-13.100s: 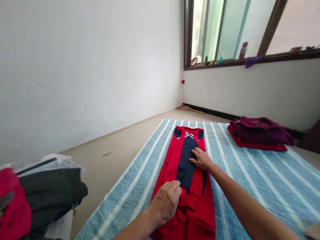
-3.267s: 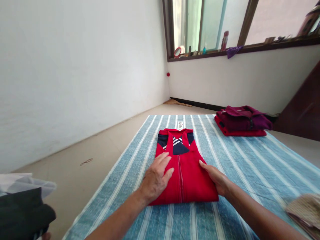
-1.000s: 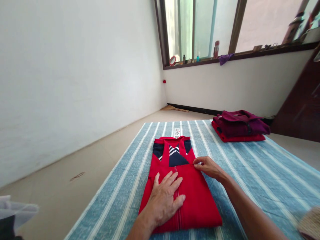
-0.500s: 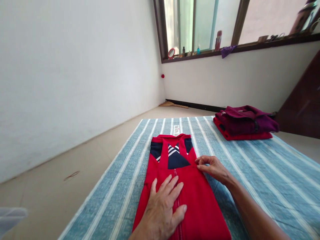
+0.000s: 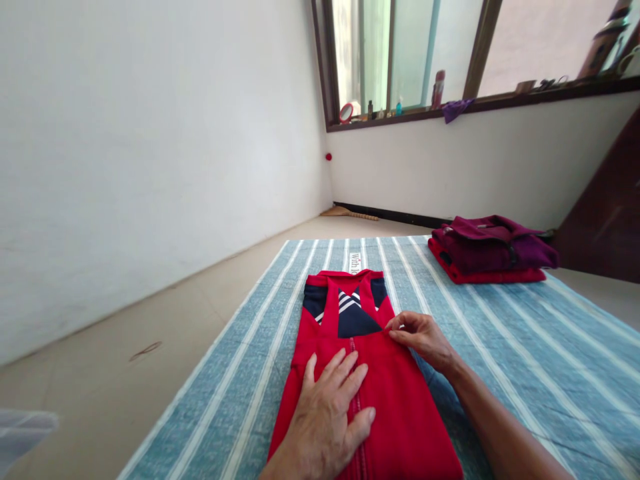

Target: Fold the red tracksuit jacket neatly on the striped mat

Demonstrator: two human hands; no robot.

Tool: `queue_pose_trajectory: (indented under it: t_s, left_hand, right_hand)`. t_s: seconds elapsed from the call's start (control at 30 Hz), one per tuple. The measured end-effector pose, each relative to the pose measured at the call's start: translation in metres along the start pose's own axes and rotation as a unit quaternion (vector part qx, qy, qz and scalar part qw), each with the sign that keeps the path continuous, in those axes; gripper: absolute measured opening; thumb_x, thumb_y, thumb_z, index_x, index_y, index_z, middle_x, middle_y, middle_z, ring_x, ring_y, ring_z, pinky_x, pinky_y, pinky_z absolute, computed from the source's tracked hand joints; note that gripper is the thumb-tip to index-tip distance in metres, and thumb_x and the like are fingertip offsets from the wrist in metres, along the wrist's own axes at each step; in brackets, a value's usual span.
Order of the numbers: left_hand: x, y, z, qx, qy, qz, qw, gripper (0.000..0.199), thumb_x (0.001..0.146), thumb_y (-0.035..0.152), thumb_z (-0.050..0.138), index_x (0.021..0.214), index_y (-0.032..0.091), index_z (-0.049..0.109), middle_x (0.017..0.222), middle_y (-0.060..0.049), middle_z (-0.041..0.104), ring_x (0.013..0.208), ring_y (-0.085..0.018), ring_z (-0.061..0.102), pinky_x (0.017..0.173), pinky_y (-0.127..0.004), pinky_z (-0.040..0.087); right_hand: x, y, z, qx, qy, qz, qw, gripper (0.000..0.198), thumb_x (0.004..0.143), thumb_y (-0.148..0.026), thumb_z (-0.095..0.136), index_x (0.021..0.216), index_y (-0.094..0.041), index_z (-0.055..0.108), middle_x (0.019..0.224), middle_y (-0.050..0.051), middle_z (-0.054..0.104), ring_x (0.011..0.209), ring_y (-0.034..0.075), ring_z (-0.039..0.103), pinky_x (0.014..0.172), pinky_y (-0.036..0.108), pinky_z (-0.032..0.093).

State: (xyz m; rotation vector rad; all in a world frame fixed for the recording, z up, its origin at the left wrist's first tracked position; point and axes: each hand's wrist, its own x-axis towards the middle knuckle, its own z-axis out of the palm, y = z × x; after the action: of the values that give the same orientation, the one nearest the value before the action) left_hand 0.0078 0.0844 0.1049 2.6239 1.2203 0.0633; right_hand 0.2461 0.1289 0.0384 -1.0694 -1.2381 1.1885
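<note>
A red jacket (image 5: 400, 393) with navy panels and white stripes lies folded into a long rectangle, its collar at the far end. My left hand (image 5: 327, 413) rests flat on its front beside the zipper, fingers spread. At the jacket's right edge, my right hand (image 5: 420, 337) pinches the upper corner of the folded-over red layer between thumb and forefinger. Under the jacket is a blue cloth with white stripes (image 5: 225, 373), which covers the surface.
Folded clothes, a purple garment (image 5: 493, 247) over a red one (image 5: 460, 272), are stacked at the far right. A broom (image 5: 347, 213) lies on the floor by the far wall. Bottles and a red-framed mirror (image 5: 346, 113) line the windowsill (image 5: 400, 119).
My right hand has shifted slightly left along with the pinched corner of the jacket. The left hand stays in place on the fabric. The view has tilted up a little.
</note>
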Motion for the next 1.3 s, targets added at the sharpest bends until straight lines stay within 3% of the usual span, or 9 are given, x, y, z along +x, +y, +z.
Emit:
queue_pose_trajectory:
  t_s: [0.37, 0.57, 1.07, 1.3]
  left_hand:
    - [-0.001, 0.000, 0.000, 0.000, 0.039, -0.005, 0.999, 0.054, 0.082, 0.039, 0.057, 0.133, 0.028, 0.047, 0.145, -0.006, 0.040, 0.134, -0.030, 0.034, 0.108, -0.068, 0.011]
    - [-0.001, -0.002, 0.002, 0.003, 0.050, -0.005, 0.999, 0.055, 0.080, 0.040, 0.059, 0.132, 0.027, 0.048, 0.144, -0.008, 0.042, 0.134, -0.032, 0.035, 0.107, -0.069, 0.011]
    - [-0.002, -0.004, 0.004, 0.029, 0.069, 0.000, 0.997, 0.056, 0.079, 0.044, 0.060, 0.130, 0.024, 0.051, 0.144, -0.010, 0.042, 0.133, -0.034, 0.035, 0.106, -0.069, 0.013]
    - [-0.002, -0.006, 0.006, 0.030, 0.075, 0.009, 0.997, 0.056, 0.080, 0.044, 0.060, 0.131, 0.024, 0.051, 0.143, -0.011, 0.042, 0.133, -0.033, 0.036, 0.106, -0.068, 0.014]
  right_hand:
    - [0.004, 0.005, -0.001, -0.043, 0.044, -0.007, 0.998, 0.033, 0.064, -0.042, 0.074, 0.086, -0.018, 0.069, 0.068, 0.000, 0.063, 0.055, 0.012, 0.050, 0.053, 0.025, 0.036]
    - [0.003, 0.004, 0.001, 0.026, 0.009, -0.005, 1.000, 0.037, 0.063, -0.041, 0.077, 0.092, -0.019, 0.068, 0.083, 0.004, 0.069, 0.073, 0.017, 0.059, 0.068, 0.029, 0.043]
    - [0.002, -0.006, 0.003, -0.003, 0.035, -0.015, 0.999, 0.032, 0.063, -0.045, 0.077, 0.065, -0.018, 0.060, 0.059, -0.003, 0.053, 0.056, 0.011, 0.044, 0.054, 0.025, 0.033]
    - [-0.002, -0.011, 0.006, 0.083, 0.020, -0.005, 0.996, 0.033, 0.059, -0.042, 0.082, 0.073, -0.018, 0.064, 0.072, 0.000, 0.062, 0.066, 0.014, 0.053, 0.064, 0.027, 0.040]
